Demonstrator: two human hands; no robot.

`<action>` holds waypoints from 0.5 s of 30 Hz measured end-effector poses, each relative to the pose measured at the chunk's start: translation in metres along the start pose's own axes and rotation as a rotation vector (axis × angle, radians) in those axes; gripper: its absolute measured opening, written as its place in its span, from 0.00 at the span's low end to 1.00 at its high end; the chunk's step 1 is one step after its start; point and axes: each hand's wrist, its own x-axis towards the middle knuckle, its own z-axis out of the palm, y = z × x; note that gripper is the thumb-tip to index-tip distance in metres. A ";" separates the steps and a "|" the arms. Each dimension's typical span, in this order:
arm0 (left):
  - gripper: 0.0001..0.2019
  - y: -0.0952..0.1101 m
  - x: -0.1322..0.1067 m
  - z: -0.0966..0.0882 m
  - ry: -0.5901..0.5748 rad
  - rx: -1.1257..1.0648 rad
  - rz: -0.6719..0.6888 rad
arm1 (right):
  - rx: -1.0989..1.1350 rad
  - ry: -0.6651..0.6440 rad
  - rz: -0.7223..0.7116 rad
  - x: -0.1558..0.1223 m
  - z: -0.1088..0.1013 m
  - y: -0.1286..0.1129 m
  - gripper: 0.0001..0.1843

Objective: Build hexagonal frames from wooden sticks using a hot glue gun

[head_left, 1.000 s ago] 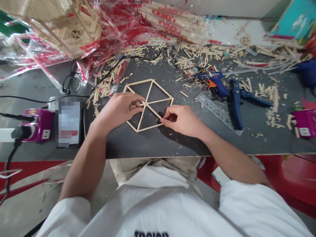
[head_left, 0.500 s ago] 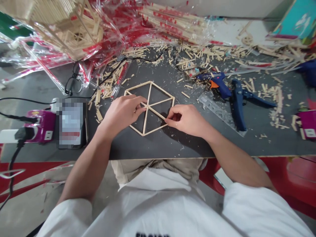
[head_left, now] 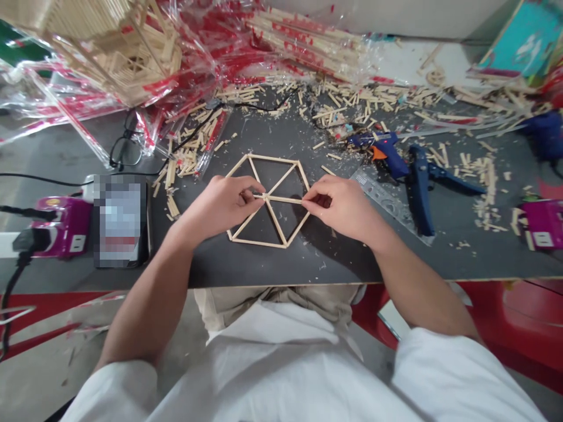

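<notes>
A hexagon frame of thin wooden sticks [head_left: 268,202], with spokes meeting at its middle, lies flat on the dark tabletop [head_left: 272,258]. My left hand [head_left: 220,205] is closed in a pinch at the hub where the spokes meet. My right hand [head_left: 345,208] pinches the outer end of the right-hand spoke at the frame's right corner. Both forearms reach in from the near edge of the table.
A blue glue gun [head_left: 385,151], blue cutters [head_left: 422,179] and a clear ruler [head_left: 387,202] lie right of the frame. Stick offcuts and red-printed plastic bags [head_left: 246,41] cover the back. A phone [head_left: 119,220], purple power strip [head_left: 65,225] and glasses [head_left: 127,149] sit left.
The stick hexagon has been turned on the table, so a spoke now lies level between my hands. My right hand moved up to the frame's right corner; my left stayed at the hub.
</notes>
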 end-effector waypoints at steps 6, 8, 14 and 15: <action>0.15 0.009 0.011 0.015 0.195 0.178 0.262 | 0.008 0.002 -0.022 0.002 0.001 0.003 0.05; 0.15 0.014 0.017 0.030 0.108 0.219 0.390 | -0.003 -0.004 -0.018 0.003 0.002 0.003 0.05; 0.18 0.013 0.027 0.054 0.031 0.251 0.427 | 0.150 -0.053 0.060 -0.001 -0.017 0.005 0.05; 0.18 0.012 0.027 0.055 0.040 0.247 0.425 | 0.178 -0.030 0.082 -0.003 -0.024 0.006 0.06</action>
